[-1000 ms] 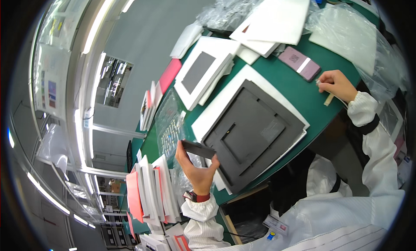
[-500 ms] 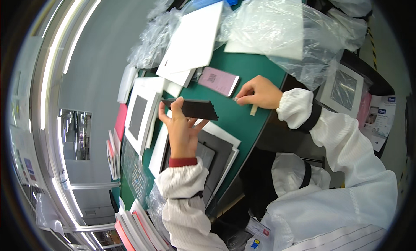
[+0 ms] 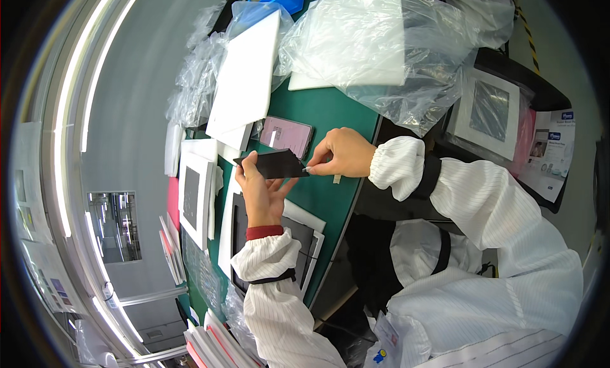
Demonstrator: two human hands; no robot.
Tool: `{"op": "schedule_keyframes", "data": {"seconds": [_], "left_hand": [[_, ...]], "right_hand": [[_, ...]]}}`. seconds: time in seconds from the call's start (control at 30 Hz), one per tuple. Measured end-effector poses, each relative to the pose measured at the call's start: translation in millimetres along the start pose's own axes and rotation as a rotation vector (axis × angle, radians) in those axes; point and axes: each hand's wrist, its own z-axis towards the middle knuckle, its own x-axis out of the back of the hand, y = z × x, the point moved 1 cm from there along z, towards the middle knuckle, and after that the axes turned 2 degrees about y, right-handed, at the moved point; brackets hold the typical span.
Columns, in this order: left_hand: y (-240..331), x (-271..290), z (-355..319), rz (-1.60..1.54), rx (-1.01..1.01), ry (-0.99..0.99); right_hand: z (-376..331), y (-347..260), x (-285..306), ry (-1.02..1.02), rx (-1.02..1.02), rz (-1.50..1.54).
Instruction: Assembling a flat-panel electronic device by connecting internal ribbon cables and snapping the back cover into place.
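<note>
A flat black panel [image 3: 274, 164] is gripped in my left hand [image 3: 262, 199], thumb on its face and fingers beneath it. At the panel's right end, my right hand [image 3: 343, 153] pinches a tiny pale piece [image 3: 306, 170], too small to name, touching or almost touching the panel's edge. Just beyond the panel lies a phone [image 3: 287, 136] with a pinkish lit screen. Below my left hand, black and white frame-like sheets [image 3: 304, 238] are stacked on the table, partly hidden by my wrist and sleeve.
Clear plastic bags [image 3: 406, 63] and white foam sheets [image 3: 244, 69] cover the far part of the green table [image 3: 337, 107]. A white frame with a grey centre [image 3: 192, 193] stands at the left. On the right, a bagged frame [image 3: 489, 110] rests on a black chair.
My right hand has come to the panel's right end with the tiny piece. The panel is turned slightly. The whole view has shifted, moving the table's things leftward.
</note>
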Motion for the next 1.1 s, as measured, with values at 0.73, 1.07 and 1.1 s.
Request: {"op": "schedule_keyframes", "data": {"seconds": [0.73,1.07,1.1], "left_hand": [[-7.9,-13.4,-16.1,0.032,-0.172,0.110],[-11.8,0.6,-10.6,0.024,-0.122,0.074],[-11.4,2.0,-8.8,0.030,-0.087,0.076]], "right_hand": [[-1.6,0.8,0.2,0.073,0.024,-0.130],[-1.3,-2.8,-6.0,0.064,0.077,-0.162],[-1.1,-4.6,-5.5,0.047,0.067,-0.195]]}}
